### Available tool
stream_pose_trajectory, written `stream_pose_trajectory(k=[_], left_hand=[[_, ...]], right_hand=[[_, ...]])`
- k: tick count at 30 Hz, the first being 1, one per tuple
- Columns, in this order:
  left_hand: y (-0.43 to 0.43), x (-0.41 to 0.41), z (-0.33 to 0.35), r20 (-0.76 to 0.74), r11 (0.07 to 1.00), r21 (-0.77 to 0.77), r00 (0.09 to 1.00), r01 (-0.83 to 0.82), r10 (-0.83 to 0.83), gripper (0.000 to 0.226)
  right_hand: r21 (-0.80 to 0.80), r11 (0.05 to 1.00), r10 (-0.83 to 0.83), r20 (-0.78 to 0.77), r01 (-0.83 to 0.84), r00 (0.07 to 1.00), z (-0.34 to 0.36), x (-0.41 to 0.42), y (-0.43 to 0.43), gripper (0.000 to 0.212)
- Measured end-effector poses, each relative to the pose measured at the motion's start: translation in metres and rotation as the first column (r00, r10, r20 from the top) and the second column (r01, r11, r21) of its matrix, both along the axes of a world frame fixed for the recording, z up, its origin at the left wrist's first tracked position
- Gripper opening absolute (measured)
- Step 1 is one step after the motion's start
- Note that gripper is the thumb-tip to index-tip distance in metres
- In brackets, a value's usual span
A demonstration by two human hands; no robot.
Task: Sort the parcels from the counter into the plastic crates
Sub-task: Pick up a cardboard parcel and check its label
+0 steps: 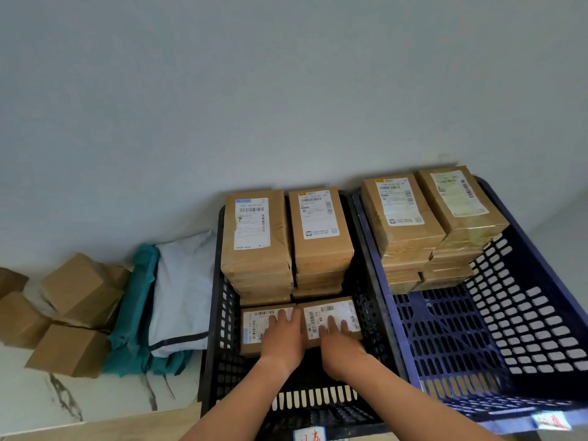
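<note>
Although plain cardboard boxes [73, 313] and soft poly mailers [178, 291] are seen lying on the counter [79, 402] at left, work is centred in the black crate [218, 281]. Its front left parcel [254, 329] is pressed under the left hand [283, 335], fingers flat, nothing gripped. The front right parcel [350, 313] is likewise pressed by the right hand [337, 342]. Both parcels are judged stiff, light and tape-slick; hold is best taken at the long edges. Taped stacks are noted in the blue crate [525, 329].

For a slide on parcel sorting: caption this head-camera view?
Left hand and right hand rest flat on two labelled parcels lying side by side in the black crate, beside the blue crate.
</note>
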State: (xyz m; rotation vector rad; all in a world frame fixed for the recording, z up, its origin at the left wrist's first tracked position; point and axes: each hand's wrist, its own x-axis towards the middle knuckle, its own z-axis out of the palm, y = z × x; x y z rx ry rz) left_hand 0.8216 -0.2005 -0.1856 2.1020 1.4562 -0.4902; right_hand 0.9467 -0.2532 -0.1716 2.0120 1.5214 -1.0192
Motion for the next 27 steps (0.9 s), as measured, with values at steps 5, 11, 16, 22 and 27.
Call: stream_pose_trajectory(k=[5, 11, 16, 22, 27], left_hand=[[-0.003, -0.016, 0.001, -0.139, 0.997, -0.056, 0.988, 0.061, -0.069, 0.068], [0.006, -0.025, -0.008, -0.14, 0.991, -0.083, 0.983, 0.106, -0.117, 0.069], [0.014, -0.027, 0.006, -0.151, 0.979, -0.146, 0.975, 0.142, -0.164, 0.067], [0.013, -0.036, 0.056, 0.234, 0.999, -0.007, 0.972, 0.037, -0.034, 0.048], [-0.021, -0.044, 0.116, 0.755, 0.953, -0.162, 0.589, -0.258, 0.288, 0.037]], right_hand=[[-0.031, 0.997, 0.074, -0.004, -0.074, 0.997, -0.013, -0.005, -0.005, 0.095], [-0.152, 0.974, 0.169, 0.012, -0.165, 0.986, -0.014, 0.0, 0.016, 0.088], [-0.131, 0.965, 0.238, 0.068, -0.228, 0.969, 0.013, -0.006, 0.039, 0.057], [0.218, 0.957, -0.093, -0.387, 0.189, 0.917, 0.046, 0.026, 0.033, 0.03], [0.334, 0.607, -0.121, -0.858, 0.721, 0.5, 0.102, 0.048, -0.021, 0.047]])
